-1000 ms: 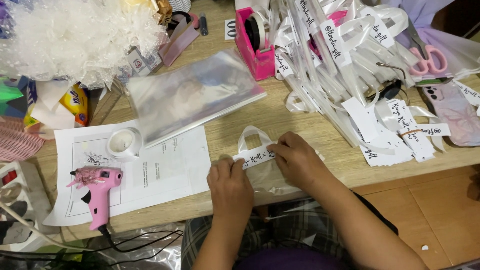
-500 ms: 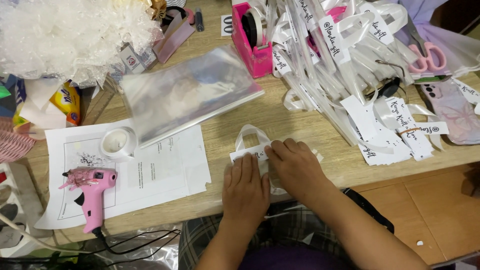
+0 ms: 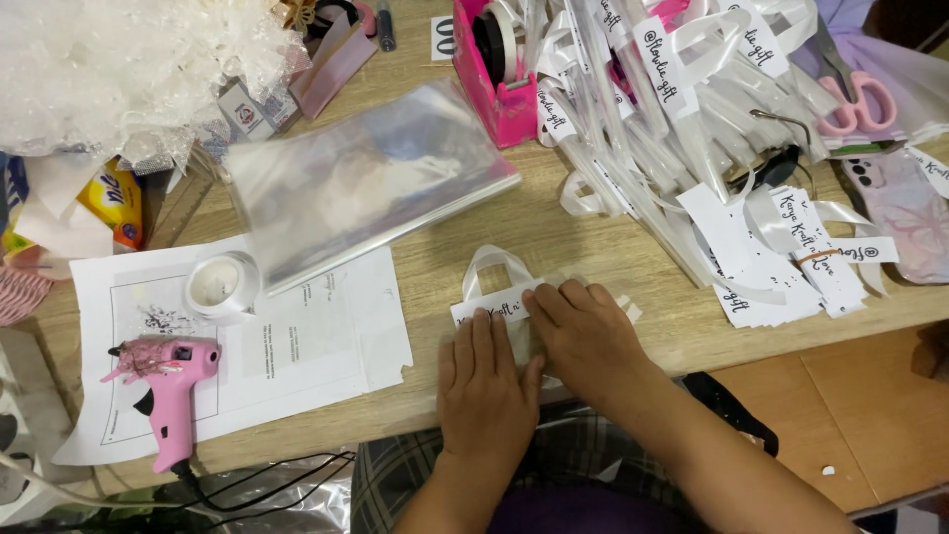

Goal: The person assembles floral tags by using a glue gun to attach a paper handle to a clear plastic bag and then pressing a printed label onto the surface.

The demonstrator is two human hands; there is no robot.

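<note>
Both hands lie flat on a small clear packet with a white ribbon bow (image 3: 491, 265) and a white paper label (image 3: 494, 303) at the wooden table's (image 3: 474, 213) near edge. My left hand (image 3: 486, 381) presses down on the packet's lower part, fingers together. My right hand (image 3: 585, 336) lies beside it and partly over it, its fingertips on the label's right end. Most of the packet is hidden under the hands.
A stack of clear plastic bags (image 3: 371, 178) lies behind the hands. A pink glue gun (image 3: 166, 384) and a white tape roll (image 3: 221, 287) rest on printed paper (image 3: 297, 346) at left. A pink tape dispenser (image 3: 499, 69), a heap of packed labelled ribbons (image 3: 672, 109) and pink scissors (image 3: 855, 94) sit at back right.
Both hands have gone from handling the label at the ribbon bow to lying flat and pressing on the packet. The view has shifted slightly.
</note>
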